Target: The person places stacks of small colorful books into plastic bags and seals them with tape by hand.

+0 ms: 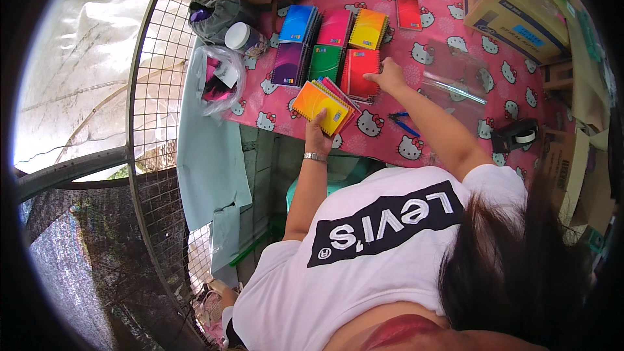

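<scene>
My left hand (pixel 316 132) is closed around a fanned bunch of small spiral notebooks (pixel 322 105), a yellow-orange one on top and pink and other covers showing beneath. My right hand (pixel 390 78) pinches the right edge of a red spiral notebook (pixel 361 67) on top of a stack. Beside that stack stand more piles in two rows: blue (pixel 298 24), pink (pixel 333 27) and yellow (pixel 368 29) at the far side, purple (pixel 288 63) and green (pixel 327 63) nearer me. The held bunch is just in front of the green and red piles.
A single red notebook (pixel 409 14) lies farther right. Clear plastic sheets (pixel 455 78), a blue-handled tool (pixel 405 123) and a tape dispenser (pixel 517 135) are on the pink tablecloth. Cardboard boxes (pixel 520 26) line the right; a white-lidded jar (pixel 239 38) and plastic bag (pixel 221 81) are left.
</scene>
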A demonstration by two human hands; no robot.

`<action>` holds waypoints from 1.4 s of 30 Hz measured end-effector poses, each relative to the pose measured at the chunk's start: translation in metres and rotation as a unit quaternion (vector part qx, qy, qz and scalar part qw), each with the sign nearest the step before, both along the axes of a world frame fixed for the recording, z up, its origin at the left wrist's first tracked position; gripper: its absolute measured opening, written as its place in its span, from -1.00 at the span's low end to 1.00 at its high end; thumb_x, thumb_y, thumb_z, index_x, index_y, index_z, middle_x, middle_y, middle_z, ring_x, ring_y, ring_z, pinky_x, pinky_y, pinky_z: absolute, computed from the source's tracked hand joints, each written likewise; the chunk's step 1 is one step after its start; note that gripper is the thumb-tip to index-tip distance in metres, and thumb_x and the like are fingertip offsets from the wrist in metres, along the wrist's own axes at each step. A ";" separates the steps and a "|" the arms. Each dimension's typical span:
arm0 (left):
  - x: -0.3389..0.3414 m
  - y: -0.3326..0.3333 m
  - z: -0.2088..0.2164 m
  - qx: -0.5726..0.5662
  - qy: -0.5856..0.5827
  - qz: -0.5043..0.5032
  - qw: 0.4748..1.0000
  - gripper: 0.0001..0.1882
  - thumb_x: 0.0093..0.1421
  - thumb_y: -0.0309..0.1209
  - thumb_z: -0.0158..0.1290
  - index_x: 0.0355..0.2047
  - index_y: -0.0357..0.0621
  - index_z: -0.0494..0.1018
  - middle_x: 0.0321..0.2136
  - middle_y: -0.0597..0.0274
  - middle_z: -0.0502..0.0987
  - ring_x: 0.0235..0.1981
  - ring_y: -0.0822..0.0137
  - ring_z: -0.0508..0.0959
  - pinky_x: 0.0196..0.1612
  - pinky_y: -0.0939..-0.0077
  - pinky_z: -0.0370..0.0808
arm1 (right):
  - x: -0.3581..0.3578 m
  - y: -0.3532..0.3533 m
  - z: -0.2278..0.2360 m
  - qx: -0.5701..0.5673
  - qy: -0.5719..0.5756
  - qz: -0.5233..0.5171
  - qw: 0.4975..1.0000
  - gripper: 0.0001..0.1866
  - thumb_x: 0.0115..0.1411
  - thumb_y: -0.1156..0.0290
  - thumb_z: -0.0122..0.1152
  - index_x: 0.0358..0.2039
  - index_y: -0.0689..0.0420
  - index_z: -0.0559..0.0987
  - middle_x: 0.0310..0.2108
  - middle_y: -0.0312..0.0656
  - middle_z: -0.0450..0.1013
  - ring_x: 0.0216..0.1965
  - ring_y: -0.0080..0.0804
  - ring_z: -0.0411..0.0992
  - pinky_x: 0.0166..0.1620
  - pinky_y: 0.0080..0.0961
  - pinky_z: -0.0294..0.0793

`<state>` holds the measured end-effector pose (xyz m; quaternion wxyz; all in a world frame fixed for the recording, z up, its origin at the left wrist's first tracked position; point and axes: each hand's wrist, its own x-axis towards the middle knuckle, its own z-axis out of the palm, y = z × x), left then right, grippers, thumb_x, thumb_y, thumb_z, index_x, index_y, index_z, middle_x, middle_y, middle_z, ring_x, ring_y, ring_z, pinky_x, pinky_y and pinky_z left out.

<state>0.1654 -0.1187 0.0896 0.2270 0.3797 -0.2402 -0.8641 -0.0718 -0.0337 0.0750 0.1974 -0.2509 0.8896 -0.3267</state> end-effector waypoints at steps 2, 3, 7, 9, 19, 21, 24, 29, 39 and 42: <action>0.008 -0.002 -0.005 0.001 -0.015 -0.008 1.000 -0.61 0.10 -0.39 0.11 -0.05 -0.11 0.34 -0.18 0.23 0.50 -0.13 0.22 0.53 -0.07 0.19 0.52 | -0.001 0.000 0.016 -0.045 -0.025 0.012 0.999 -0.39 -0.18 0.24 0.46 -0.20 0.27 0.36 -0.20 0.08 0.46 -0.11 -0.06 0.44 -0.06 -0.21 0.42; 0.013 -0.003 -0.010 0.001 -0.018 -0.011 1.000 -0.59 0.09 -0.36 0.12 -0.04 -0.11 0.34 -0.16 0.22 0.50 -0.12 0.21 0.53 -0.07 0.18 0.51 | 0.002 -0.004 0.037 -0.081 -0.042 0.045 0.995 -0.40 -0.17 0.25 0.45 -0.20 0.27 0.35 -0.19 0.07 0.46 -0.12 -0.07 0.45 -0.07 -0.22 0.42; 0.007 -0.002 0.010 0.053 0.074 -0.008 0.996 -0.49 0.05 -0.21 0.18 -0.02 -0.09 0.33 -0.12 0.21 0.49 -0.13 0.21 0.53 -0.10 0.16 0.52 | 0.016 -0.029 0.090 -0.118 -0.107 0.189 0.969 -0.33 -0.14 0.18 0.45 -0.13 0.28 0.33 -0.16 0.10 0.45 -0.14 -0.05 0.47 -0.09 -0.28 0.45; 0.009 -0.002 0.021 0.074 0.101 0.014 0.992 -0.45 0.03 -0.18 0.20 0.00 -0.08 0.31 -0.11 0.22 0.49 -0.13 0.21 0.53 -0.11 0.16 0.53 | 0.031 -0.049 0.103 -0.009 -0.144 0.254 0.957 -0.27 -0.14 0.11 0.45 -0.08 0.29 0.32 -0.13 0.14 0.42 -0.12 -0.02 0.45 -0.07 -0.28 0.45; 0.051 -0.013 -0.017 -0.045 -0.041 0.017 0.998 -0.45 0.10 -0.20 0.14 0.04 -0.12 0.26 -0.08 0.20 0.46 -0.09 0.20 0.51 -0.08 0.17 0.52 | 0.008 -0.112 0.061 -0.076 0.030 0.203 0.976 -0.59 -0.09 0.26 0.31 -0.23 0.15 0.45 -0.26 -0.07 0.45 -0.08 -0.06 0.38 -0.05 -0.20 0.38; 0.064 -0.012 -0.026 -0.020 -0.029 0.025 0.999 -0.43 0.16 -0.07 0.06 0.08 -0.10 0.24 -0.04 0.17 0.43 -0.05 0.19 0.49 -0.06 0.14 0.50 | 0.021 -0.117 0.103 -0.110 0.047 0.335 0.934 -0.71 -0.09 0.35 0.22 -0.30 0.10 0.50 -0.35 -0.14 0.48 -0.09 -0.12 0.39 -0.08 -0.19 0.38; 0.065 -0.012 -0.017 0.022 0.059 0.049 0.997 -0.25 0.13 0.22 -0.10 0.14 -0.06 0.19 0.04 0.14 0.37 0.02 0.14 0.43 -0.03 0.04 0.45 | 0.076 -0.121 0.163 -0.007 0.233 0.650 0.723 -0.78 -0.12 0.34 0.19 -0.38 0.05 0.57 -0.35 -0.17 0.51 -0.10 -0.18 0.41 -0.11 -0.23 0.38; 0.058 -0.011 0.000 0.077 0.088 0.045 0.992 -0.09 -0.07 0.37 -0.04 0.12 -0.03 0.23 -0.02 0.14 0.43 -0.05 0.09 0.48 -0.07 0.01 0.47 | 0.129 -0.133 0.114 -0.174 0.041 0.686 0.706 -0.70 -0.13 0.35 0.20 -0.30 0.07 0.57 -0.25 -0.12 0.49 -0.11 -0.13 0.42 -0.07 -0.26 0.37; 0.070 0.001 -0.023 0.051 -0.017 0.039 0.998 -0.52 0.02 -0.11 0.18 -0.09 -0.06 0.40 -0.22 0.23 0.53 -0.23 0.18 0.55 -0.23 0.15 0.54 | 0.080 -0.182 0.039 -0.026 -0.172 -0.031 0.984 -0.11 -0.10 0.31 0.39 0.15 0.14 0.03 -0.13 0.15 0.42 -0.09 0.06 0.43 -0.02 -0.20 0.41; 0.071 0.012 -0.032 0.053 -0.090 0.068 0.992 -0.49 0.04 -0.03 0.15 -0.07 -0.03 0.40 -0.16 0.24 0.51 -0.15 0.18 0.51 -0.15 0.10 0.50 | 0.081 -0.166 0.040 -0.136 -0.196 -0.017 0.971 -0.12 -0.14 0.40 0.40 0.14 0.15 0.08 -0.16 0.12 0.44 -0.14 0.00 0.45 -0.06 -0.24 0.44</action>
